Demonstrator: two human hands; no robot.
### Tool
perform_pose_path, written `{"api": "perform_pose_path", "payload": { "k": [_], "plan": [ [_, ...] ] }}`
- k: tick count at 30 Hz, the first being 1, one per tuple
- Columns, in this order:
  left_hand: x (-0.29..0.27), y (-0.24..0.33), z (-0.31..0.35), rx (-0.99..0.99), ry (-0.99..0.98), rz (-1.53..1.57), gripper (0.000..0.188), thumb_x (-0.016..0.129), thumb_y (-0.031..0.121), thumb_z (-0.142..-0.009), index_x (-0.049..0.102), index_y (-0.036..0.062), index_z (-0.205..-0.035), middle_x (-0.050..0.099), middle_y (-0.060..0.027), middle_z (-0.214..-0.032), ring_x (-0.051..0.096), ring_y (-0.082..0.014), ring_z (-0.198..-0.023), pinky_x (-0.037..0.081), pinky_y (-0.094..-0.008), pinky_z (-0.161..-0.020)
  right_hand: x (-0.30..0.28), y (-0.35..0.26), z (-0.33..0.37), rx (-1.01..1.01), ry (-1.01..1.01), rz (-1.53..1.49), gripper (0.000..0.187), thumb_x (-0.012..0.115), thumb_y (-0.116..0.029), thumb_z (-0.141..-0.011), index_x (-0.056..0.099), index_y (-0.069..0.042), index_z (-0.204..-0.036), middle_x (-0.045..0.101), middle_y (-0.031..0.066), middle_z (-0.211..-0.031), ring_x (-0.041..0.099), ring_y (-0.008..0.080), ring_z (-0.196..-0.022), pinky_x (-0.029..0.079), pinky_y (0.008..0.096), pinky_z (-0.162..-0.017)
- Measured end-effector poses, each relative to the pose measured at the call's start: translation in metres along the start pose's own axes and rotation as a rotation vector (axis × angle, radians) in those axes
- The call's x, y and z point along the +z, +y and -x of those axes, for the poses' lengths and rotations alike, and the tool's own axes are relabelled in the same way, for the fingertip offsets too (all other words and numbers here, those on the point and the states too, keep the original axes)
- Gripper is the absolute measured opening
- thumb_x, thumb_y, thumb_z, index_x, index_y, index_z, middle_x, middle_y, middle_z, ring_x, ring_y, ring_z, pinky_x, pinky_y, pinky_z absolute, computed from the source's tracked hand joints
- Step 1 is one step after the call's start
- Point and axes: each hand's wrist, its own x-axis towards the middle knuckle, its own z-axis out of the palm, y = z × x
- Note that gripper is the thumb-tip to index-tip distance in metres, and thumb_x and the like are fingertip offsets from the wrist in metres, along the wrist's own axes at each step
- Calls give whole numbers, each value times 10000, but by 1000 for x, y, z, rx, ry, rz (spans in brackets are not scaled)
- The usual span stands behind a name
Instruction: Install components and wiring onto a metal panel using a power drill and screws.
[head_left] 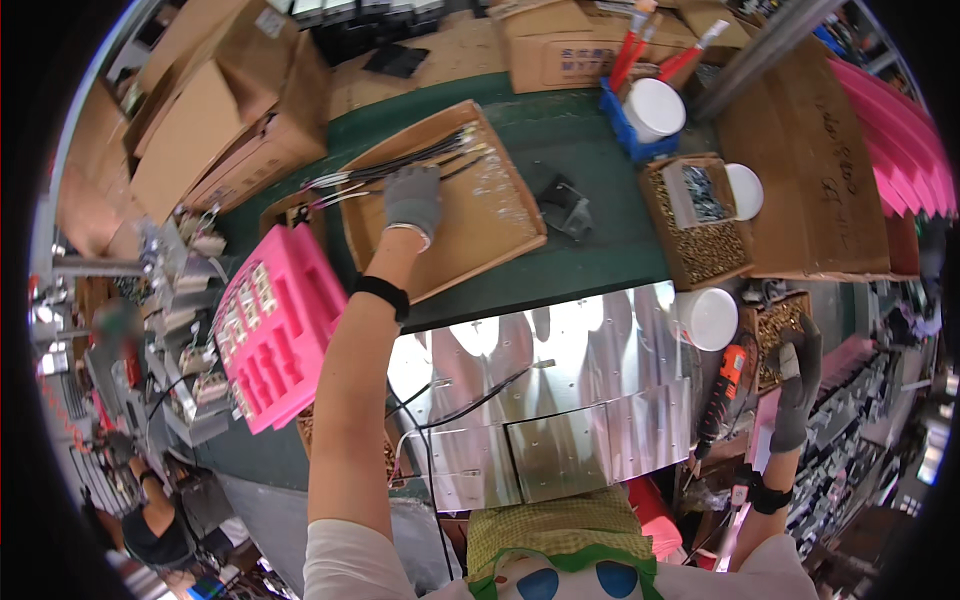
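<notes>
My left hand [413, 200], in a grey glove, reaches into a shallow cardboard tray [480, 240]. Its fingers bend down over a bundle of black cables [400, 165] with pale ends; the fingertips are partly hidden. At the right, my right hand [797, 390], also gloved, is beside a small box of brass-coloured fasteners [780, 325]. Its fingers are stretched out, and a pale patch shows near the thumb. In front of me lies a shiny metal panel [560, 390] with small holes, and thin black cables [480, 400] run across its left part.
A pink foam holder [285, 330] stands left of the panel. An orange power screwdriver [725, 390] and a white tub [708, 320] are at its right. Behind them are a fastener box [700, 250] and a blue holder [640, 145]. Large cartons [230, 110] fill the back left.
</notes>
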Motion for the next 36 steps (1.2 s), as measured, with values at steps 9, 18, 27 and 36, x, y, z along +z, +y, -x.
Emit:
{"api": "perform_pose_path", "payload": {
  "k": [9,18,27,36],
  "plan": [
    [-58,-13,-26,102,27,330,130,541,135,-908,548,54,-1009,594,-165,-1085,611,-380,-1002,494,-454,-845,17,12,-115,-14,-303,235,326,651,-138,-889,603,-25,-1191,666,64,-925,633,119,-784,503,265,-738],
    [-234,-18,48,355,388,630,118,524,9,-935,571,-19,-1040,571,-130,-932,583,-238,-828,469,-309,-786,125,56,-234,-399,-583,996,315,642,-184,-806,672,-134,-1116,676,118,-1073,636,304,-1017,501,411,-883],
    [-207,20,206,161,81,620,153,633,32,-848,604,23,-998,618,-146,-973,632,-349,-799,514,-382,-685,118,51,-251,-357,-555,1075,226,684,-176,-790,682,-120,-1009,656,128,-1056,629,327,-983,501,429,-847],
    [-167,53,325,231,-98,457,466,685,40,-616,602,46,-1075,598,-116,-1047,613,-315,-901,515,-410,-712,99,-9,21,140,-812,184,232,712,-181,-841,625,-35,-999,654,65,-803,606,110,-720,497,270,-665]
  ]
}}
